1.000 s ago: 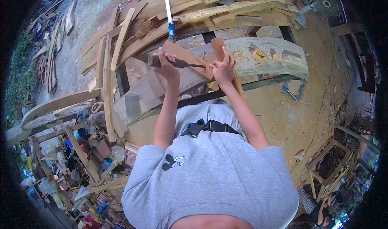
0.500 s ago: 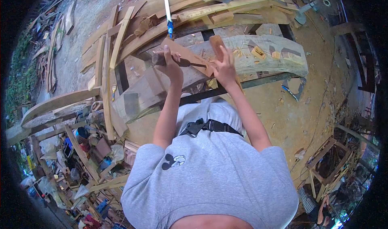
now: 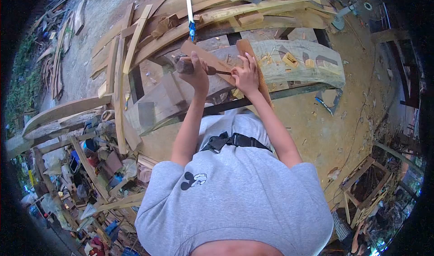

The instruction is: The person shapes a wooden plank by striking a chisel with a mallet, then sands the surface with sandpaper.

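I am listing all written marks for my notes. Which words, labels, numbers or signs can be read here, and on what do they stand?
No readable text anywhere.
grey shirt: a black-and-white cartoon mouse figure, without words.
blue-and-white tool on the planks: any marking too small to read.

Grey shirt [image 3: 235, 197] with a black cartoon print [image 3: 193, 180] at 7 o'clock; black strap [image 3: 230, 141]. Reddish-brown board [image 3: 205, 61], pale grey-green beam [image 3: 307, 61], white-and-blue tool [image 3: 190, 11] at 12 o'clock, tan floor [image 3: 334, 129].

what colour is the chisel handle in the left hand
Dark brown chisel handle, gripped by the left hand; head view.
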### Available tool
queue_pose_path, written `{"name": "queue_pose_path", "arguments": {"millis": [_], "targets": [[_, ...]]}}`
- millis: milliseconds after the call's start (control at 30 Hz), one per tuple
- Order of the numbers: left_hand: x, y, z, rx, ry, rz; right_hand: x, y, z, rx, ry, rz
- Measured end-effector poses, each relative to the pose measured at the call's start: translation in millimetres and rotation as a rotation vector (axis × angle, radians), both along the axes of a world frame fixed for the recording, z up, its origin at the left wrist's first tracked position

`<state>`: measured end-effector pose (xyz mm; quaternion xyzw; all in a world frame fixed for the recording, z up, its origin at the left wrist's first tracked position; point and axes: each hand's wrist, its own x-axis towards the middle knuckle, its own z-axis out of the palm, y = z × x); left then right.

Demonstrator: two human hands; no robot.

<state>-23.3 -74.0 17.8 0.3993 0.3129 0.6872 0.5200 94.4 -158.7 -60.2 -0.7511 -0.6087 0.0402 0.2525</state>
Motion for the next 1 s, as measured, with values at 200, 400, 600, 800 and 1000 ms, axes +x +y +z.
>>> {"name": "queue_pose_path", "arguments": {"millis": [200,400,600,800,1000], "targets": [[3.4,-2.9,1.7,-0.014,0.007,-0.033,0.0,-0.1,4.0,0.003,0.036,-0.022],[4.5,-2.9,9.7,0.010,0.061,-0.209,0.7,11.9,45.9,0.138,0.332,0.129],[7.3,19.6,29.5,0.521,0.742,-0.565,9.5,31.8,55.9,0.163,0.940,0.244],[-16.5,52.3,-33.0,0.542,1.413,-0.750,28.5,24.8,67.6,0.336,1.142,-0.161],[-17.9,52.3,-85.3,0.615,1.446,-0.715,24.5,32.8,72.1,0.558,1.363,-0.179]]}}
